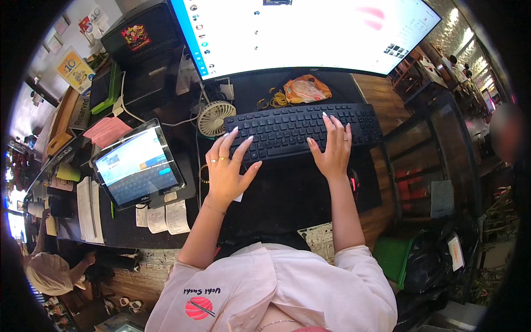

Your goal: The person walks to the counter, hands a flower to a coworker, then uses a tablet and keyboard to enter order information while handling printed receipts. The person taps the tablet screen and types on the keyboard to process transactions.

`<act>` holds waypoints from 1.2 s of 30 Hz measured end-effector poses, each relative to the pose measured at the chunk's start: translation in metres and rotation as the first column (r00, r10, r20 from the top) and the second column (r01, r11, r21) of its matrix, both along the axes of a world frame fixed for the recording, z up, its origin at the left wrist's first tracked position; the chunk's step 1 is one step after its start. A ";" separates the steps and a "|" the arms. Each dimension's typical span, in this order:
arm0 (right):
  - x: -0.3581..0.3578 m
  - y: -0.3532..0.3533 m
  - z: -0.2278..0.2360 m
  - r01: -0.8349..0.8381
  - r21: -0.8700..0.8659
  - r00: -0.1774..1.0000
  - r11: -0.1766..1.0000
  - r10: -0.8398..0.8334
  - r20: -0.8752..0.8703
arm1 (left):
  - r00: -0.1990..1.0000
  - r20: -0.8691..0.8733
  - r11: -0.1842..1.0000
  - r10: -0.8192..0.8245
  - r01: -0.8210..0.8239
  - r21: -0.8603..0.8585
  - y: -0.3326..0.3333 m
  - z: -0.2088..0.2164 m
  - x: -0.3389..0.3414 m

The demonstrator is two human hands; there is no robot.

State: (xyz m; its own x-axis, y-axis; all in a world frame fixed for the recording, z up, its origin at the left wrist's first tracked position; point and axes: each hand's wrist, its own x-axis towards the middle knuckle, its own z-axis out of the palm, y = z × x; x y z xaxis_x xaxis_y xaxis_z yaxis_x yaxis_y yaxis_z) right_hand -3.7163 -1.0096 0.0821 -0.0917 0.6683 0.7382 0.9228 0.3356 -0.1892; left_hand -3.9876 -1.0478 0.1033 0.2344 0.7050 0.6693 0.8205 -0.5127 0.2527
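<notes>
A black keyboard lies on the dark desk below a large bright monitor. My left hand rests over its left end, fingers spread and reaching onto the keys. Over the right part of the keys is my right hand, its fingers also apart. Neither hand holds anything. A small round white fan sits just beyond my left fingers. Behind the keyboard lie an orange and white plastic packet and a heap of yellow rubber bands. A computer mouse is partly hidden beside my right forearm.
Left of the keyboard stands a lit tablet, with paper receipts below it and pink slips behind. A green bin and black bags are at lower right. Another person is at far lower left.
</notes>
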 end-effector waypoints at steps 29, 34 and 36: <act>-0.216 -0.115 -0.061 -0.201 -0.222 0.694 0.954 -0.021 -0.720 | 0.901 0.265 0.917 -0.344 0.384 -0.112 -0.115 -0.019 -0.157; -0.264 -0.152 0.006 -0.341 0.017 0.714 0.940 0.271 -0.646 | 0.764 0.631 0.780 -0.133 0.474 -0.409 -0.123 0.002 -0.193; -0.282 -0.159 0.023 -0.393 0.048 0.756 0.918 0.352 -0.552 | 0.642 0.754 0.643 -0.138 0.637 -0.425 -0.123 0.007 -0.204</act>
